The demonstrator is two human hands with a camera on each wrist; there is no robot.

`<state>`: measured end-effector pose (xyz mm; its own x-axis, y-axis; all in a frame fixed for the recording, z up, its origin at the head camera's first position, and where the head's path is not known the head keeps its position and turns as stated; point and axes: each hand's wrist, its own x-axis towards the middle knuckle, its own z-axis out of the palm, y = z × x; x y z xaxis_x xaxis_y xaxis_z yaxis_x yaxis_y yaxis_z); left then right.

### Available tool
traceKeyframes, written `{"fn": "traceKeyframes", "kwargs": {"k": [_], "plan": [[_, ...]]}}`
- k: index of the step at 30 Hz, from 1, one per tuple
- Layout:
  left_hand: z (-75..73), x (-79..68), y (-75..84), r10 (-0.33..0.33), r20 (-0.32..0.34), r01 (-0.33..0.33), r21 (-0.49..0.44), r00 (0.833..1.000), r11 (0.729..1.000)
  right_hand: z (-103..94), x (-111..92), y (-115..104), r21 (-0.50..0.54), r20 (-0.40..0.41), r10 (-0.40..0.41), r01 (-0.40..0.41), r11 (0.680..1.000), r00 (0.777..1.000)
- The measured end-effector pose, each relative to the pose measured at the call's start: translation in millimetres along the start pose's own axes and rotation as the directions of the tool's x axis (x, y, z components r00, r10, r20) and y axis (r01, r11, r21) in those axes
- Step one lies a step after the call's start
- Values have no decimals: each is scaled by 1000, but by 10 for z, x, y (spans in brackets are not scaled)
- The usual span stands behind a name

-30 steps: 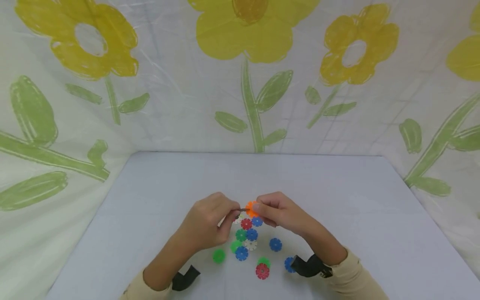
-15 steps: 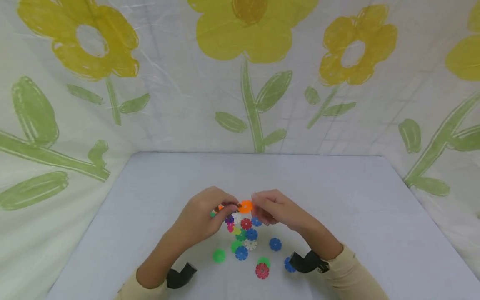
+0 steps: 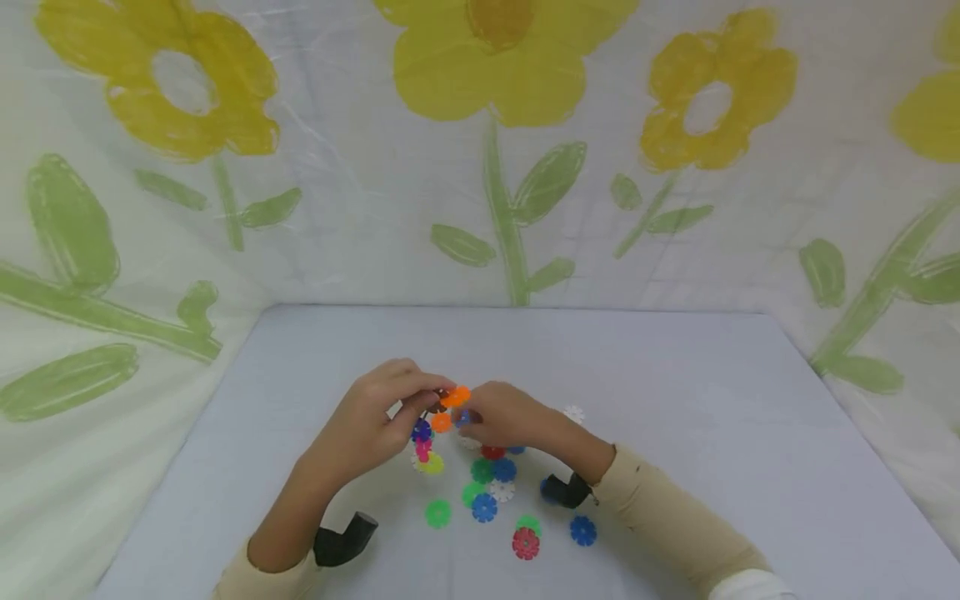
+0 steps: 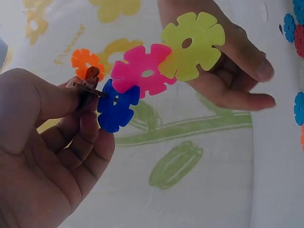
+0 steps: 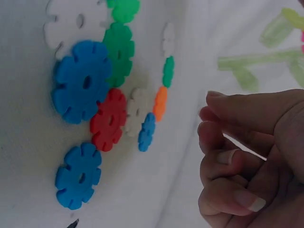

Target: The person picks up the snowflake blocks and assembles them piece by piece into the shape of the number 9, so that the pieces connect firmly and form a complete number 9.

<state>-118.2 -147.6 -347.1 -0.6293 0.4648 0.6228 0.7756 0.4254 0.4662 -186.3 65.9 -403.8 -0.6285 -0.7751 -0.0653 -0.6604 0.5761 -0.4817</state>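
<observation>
My left hand (image 3: 375,412) pinches a brown snowflake disc (image 4: 90,86) between thumb and fingers, above the table. Joined to it is a chain: an orange disc (image 4: 88,64) on one side, and a dark blue disc (image 4: 116,107), a pink disc (image 4: 145,71) and a yellow disc (image 4: 192,45) on the other. My right hand (image 3: 501,414) hovers just to the right, fingers loosely curled with nothing between them. Beside it, in the right wrist view, lie a blue disc (image 5: 147,132), an orange disc (image 5: 160,103) and a red disc (image 5: 109,121).
Several more loose discs lie on the white table (image 3: 675,367), including a light green one (image 3: 438,513), a crimson one (image 3: 526,543) and a blue one (image 3: 583,530). A white disc (image 3: 573,413) lies behind the right forearm. A flower-printed curtain (image 3: 360,183) hangs behind.
My right hand has let go of the orange disc and moved left over the loose discs. The left hand has shifted left and slightly away with the chain.
</observation>
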Motion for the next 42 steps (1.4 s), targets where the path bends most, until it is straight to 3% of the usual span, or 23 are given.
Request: {"fn": "traceKeyframes", "kwargs": {"k": [8, 11, 16, 20, 27, 31, 34, 37, 42], "plan": [[11, -19, -21, -21, 35, 21, -16, 999, 1000, 146, 258, -24, -122, 175, 159, -139, 983, 972], [3, -20, -18, -35, 48, 36, -26, 998, 999, 196, 310, -13, -129, 148, 190, -172, 977, 971], [0, -13, 3, -52, 64, 54, -30, 997, 998, 289, 352, 23, -78, 27, 234, -231, 970, 972], [9, -8, 10, -48, 71, 50, -35, 996, 998, 313, 357, 29, -17, 40, 236, -235, 972, 971], [34, -1, 4, -38, 62, 41, -34, 997, 999, 282, 332, -11, -9, 215, 217, -221, 975, 952], [36, -3, 16, -58, 65, 61, -53, 996, 997, 256, 272, -32, -27, 247, 134, -132, 991, 960], [37, 1, 30, -91, 69, 95, -52, 993, 994, 196, 197, -7, -2, 218, 50, -51, 999, 975], [38, 5, 46, -126, 75, 131, -64, 989, 989, 73, 57, 29, 94, 144, 0, -13, 995, 990], [48, 12, 54, -152, 93, 163, -121, 984, 979, -173, -315, 47, 293, -34, -39, 47, 955, 999]]}}
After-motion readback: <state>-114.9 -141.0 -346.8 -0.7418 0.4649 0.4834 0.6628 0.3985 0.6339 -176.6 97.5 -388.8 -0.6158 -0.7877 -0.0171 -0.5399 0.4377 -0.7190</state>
